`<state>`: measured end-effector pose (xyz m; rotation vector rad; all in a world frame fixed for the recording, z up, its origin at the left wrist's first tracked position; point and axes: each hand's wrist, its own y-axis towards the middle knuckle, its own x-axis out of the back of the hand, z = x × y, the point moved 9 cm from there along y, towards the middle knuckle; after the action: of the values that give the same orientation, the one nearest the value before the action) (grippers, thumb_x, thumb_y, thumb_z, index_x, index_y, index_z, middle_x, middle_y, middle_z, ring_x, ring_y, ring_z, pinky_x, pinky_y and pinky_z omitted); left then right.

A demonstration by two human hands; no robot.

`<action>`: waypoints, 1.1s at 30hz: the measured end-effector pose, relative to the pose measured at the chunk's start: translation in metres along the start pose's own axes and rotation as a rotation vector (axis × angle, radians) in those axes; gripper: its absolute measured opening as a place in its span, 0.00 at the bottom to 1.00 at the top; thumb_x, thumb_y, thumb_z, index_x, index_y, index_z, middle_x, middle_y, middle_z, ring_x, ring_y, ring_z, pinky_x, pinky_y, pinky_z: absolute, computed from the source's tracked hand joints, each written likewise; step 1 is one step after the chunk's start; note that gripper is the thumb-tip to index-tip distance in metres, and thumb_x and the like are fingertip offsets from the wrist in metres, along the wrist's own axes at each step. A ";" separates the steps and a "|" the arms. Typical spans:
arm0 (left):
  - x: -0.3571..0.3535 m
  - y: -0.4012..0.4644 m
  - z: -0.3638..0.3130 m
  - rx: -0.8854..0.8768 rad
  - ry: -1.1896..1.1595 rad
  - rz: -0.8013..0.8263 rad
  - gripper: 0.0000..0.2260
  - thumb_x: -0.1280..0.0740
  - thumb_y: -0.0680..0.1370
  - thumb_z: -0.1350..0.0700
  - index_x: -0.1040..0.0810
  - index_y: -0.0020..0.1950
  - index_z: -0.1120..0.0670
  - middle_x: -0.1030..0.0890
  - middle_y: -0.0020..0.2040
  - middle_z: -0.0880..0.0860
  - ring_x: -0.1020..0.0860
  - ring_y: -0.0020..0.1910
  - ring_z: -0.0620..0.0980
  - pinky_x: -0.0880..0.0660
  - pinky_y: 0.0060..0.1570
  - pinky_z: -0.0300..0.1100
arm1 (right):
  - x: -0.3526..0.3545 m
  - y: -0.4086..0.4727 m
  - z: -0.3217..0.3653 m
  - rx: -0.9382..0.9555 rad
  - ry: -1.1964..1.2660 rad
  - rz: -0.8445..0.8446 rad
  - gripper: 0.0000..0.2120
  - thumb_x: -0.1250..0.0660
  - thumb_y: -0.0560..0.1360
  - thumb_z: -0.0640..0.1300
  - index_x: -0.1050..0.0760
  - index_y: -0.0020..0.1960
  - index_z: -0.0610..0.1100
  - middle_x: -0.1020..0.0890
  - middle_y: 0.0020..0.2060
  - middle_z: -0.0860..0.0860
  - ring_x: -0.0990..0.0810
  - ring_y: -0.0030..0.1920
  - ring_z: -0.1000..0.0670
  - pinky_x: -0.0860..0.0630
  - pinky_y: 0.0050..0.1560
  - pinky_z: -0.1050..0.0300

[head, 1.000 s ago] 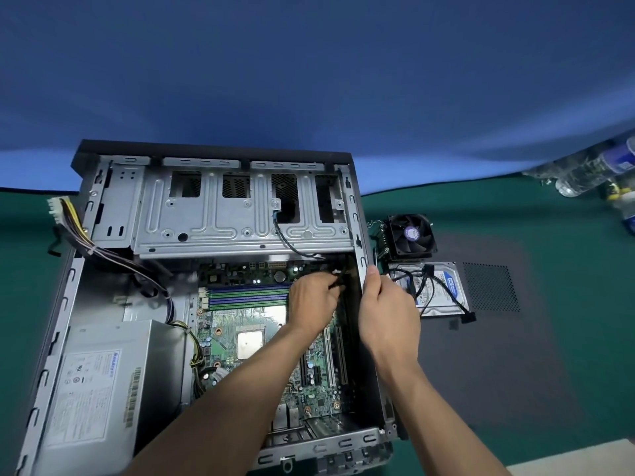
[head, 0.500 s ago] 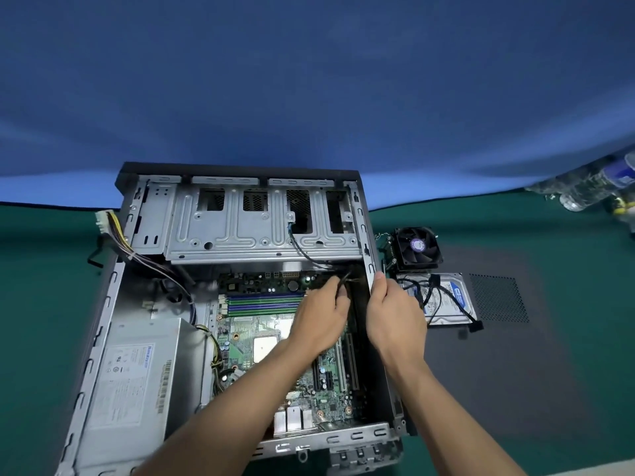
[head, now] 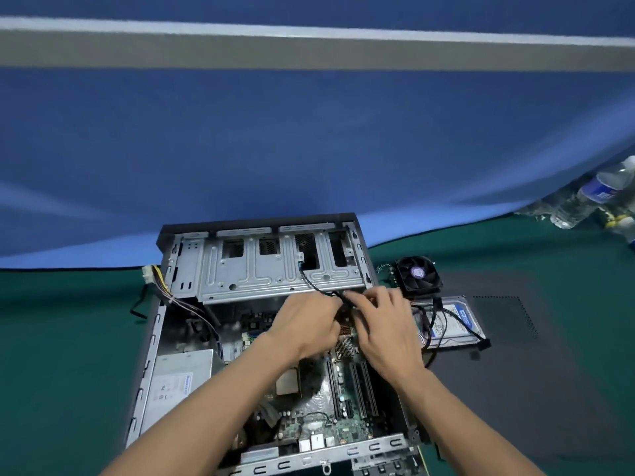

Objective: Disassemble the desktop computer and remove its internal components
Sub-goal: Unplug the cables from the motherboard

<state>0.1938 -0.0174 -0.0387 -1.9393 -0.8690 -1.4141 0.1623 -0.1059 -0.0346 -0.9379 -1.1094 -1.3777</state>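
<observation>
A: So, how far along am I?

B: Partway. The fan (head: 417, 277) and drive (head: 453, 321) already lie out on the worktop (head: 68, 338), just right of the case (head: 151, 338).

A: And what is left?

B: The board (head: 330, 407) and supply (head: 178, 379) sit inside the case. Your left hand (head: 309, 324) and right hand (head: 385, 324) meet over the black cable (head: 309, 281) below the drive cage (head: 275, 269). Each grip looks curled around it, but blur hides the fingertips, so I cannot tell. My guess: you are unplugging it.

plastic bottles (head: 591, 195), blue backdrop (head: 309, 149), green mat (head: 68, 338)
</observation>
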 end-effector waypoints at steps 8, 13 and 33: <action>0.020 0.001 0.045 0.184 -0.353 -0.049 0.16 0.36 0.70 0.59 0.27 0.56 0.46 0.25 0.36 0.45 0.27 0.37 0.48 0.34 0.32 0.42 | -0.007 0.028 -0.010 -0.218 0.478 0.100 0.08 0.37 0.78 0.46 0.20 0.53 0.48 0.20 0.48 0.53 0.23 0.48 0.51 0.29 0.50 0.56; 0.017 0.005 0.093 0.329 -0.260 -0.093 0.10 0.36 0.73 0.60 0.31 0.49 0.48 0.26 0.39 0.45 0.26 0.40 0.47 0.30 0.38 0.44 | -0.012 0.030 -0.026 -0.410 0.693 0.128 0.06 0.35 0.78 0.46 0.20 0.50 0.47 0.17 0.41 0.53 0.19 0.43 0.49 0.24 0.49 0.54; 0.006 0.004 0.127 0.534 -0.154 -0.305 0.05 0.41 0.73 0.54 0.37 0.38 0.51 0.34 0.28 0.46 0.36 0.25 0.44 0.34 0.28 0.40 | -0.031 0.086 -0.001 -0.433 0.493 0.193 0.10 0.37 0.78 0.47 0.23 0.40 0.45 0.17 0.32 0.50 0.22 0.27 0.51 0.24 0.33 0.58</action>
<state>0.2723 0.0782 -0.0678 -1.5596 -1.4923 -1.0469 0.2510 -0.0969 -0.0550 -0.9071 -0.3460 -1.6026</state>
